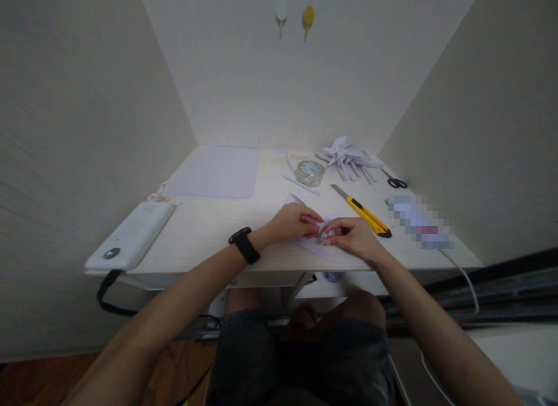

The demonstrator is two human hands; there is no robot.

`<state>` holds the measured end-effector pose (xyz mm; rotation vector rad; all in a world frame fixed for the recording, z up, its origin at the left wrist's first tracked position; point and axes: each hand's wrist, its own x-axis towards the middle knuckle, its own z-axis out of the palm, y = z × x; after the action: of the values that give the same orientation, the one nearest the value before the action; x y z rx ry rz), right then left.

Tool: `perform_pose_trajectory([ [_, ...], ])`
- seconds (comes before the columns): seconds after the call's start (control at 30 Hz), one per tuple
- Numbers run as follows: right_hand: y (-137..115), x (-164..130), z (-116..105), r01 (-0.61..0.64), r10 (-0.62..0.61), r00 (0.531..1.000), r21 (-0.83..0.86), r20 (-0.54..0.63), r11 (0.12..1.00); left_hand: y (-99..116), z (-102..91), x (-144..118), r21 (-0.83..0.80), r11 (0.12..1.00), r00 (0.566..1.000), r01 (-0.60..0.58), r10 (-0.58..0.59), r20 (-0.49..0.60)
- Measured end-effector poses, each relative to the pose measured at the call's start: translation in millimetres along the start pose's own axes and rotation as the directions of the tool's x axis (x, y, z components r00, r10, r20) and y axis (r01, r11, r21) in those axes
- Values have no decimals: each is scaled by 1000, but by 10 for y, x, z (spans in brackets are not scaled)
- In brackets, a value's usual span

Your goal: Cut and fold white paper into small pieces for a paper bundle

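Observation:
Both of my hands meet over a white sheet of paper (pixel 310 244) near the front edge of the white desk. My left hand (pixel 297 221) pinches a crumpled or folded part of the paper, its wrist wearing a black watch. From the other side, the fingertips of my right hand (pixel 349 234) close on the same bunched part. My fingers partly hide the folds. Just beyond my right hand lies a yellow utility knife (pixel 361 211) with its blade out. A roll of clear tape (pixel 310 172) and a thin paper strip (pixel 300 185) lie behind the paper.
Paper pinwheels (pixel 346 156) are heaped at the back right, beside black scissors (pixel 396 181). A blurred-out phone (pixel 418 223) with a cable lies at the right. Flat paper sheets (pixel 218 172) rest at the back left, a white power bank (pixel 133 234) at the front left. Walls enclose the desk.

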<state>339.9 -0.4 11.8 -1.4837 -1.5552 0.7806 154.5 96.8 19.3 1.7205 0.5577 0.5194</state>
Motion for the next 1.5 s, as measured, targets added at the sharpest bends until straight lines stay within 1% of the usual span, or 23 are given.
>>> perform_pose_trajectory([
  [0.13,-15,-2,2,-7,7,1000,-27,6,1000,16,13,-4,-13,1000,1000,15,-15,9],
  [0.2,-23,-2,7,-11,11,1000,-33,-10,999,31,19,-7,-19,1000,1000,16,-16,-2],
  [0.3,-30,-1,20,-13,11,999,-34,-52,999,37,17,-5,-22,1000,1000,7,-8,-27],
  [0.4,-47,-1,41,-18,16,995,-18,-97,1000,18,14,0,-20,999,999,-28,27,-32],
  [0.47,-71,-9,66,-15,15,992,0,-124,1000,3,20,1,-44,998,998,-45,43,-43],
  [0.57,-115,-35,119,-15,19,986,30,-166,999,-8,42,-5,-106,993,997,-43,37,-61],
  [0.67,-145,-64,176,-22,35,976,63,-217,998,-9,55,-14,-104,993,996,-53,46,-74],
  [0.83,-158,-80,208,-11,12,953,7,-301,1000,-24,44,-13,-81,994,991,-78,69,-114],
  [1.17,-170,-83,195,-18,22,949,17,-315,1000,-27,35,-15,50,995,981,-92,99,-169],
  [1.37,-157,-80,193,-16,29,949,43,-315,999,-28,46,-24,40,985,971,-170,174,-166],
  [1.5,-163,-81,194,-5,20,948,47,-318,999,-30,49,-30,67,977,962,-205,213,-169],
])
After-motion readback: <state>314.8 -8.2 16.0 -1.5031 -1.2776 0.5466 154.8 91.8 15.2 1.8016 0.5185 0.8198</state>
